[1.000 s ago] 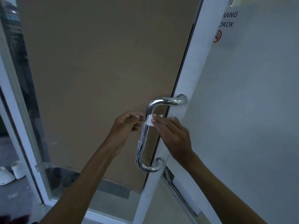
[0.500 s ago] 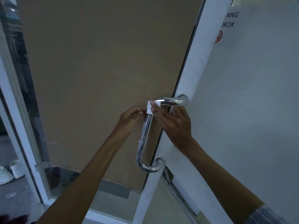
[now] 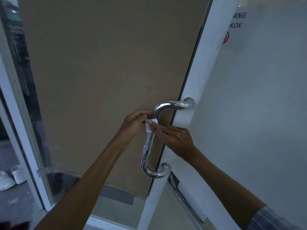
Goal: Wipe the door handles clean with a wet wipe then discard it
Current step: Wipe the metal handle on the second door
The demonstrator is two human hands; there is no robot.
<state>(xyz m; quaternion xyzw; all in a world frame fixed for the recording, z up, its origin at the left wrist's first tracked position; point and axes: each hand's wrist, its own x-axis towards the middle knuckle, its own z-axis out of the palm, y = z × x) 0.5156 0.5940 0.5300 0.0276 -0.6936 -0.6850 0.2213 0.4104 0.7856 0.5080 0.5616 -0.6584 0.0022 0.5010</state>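
Against the upper part of the chrome door handle (image 3: 149, 140), a white wet wipe (image 3: 150, 125) is pressed by the straight fingers of the right hand (image 3: 172, 138) and pinched from the far side by the left hand (image 3: 134, 121).

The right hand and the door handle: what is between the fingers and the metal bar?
In the head view, the white wet wipe lies between the right hand fingers and the door handle; the left hand pinches its other end.

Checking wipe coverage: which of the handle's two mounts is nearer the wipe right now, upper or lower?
The upper mount. The wipe sits high on the handle, just under its top bend; the lower mount is far below both hands.
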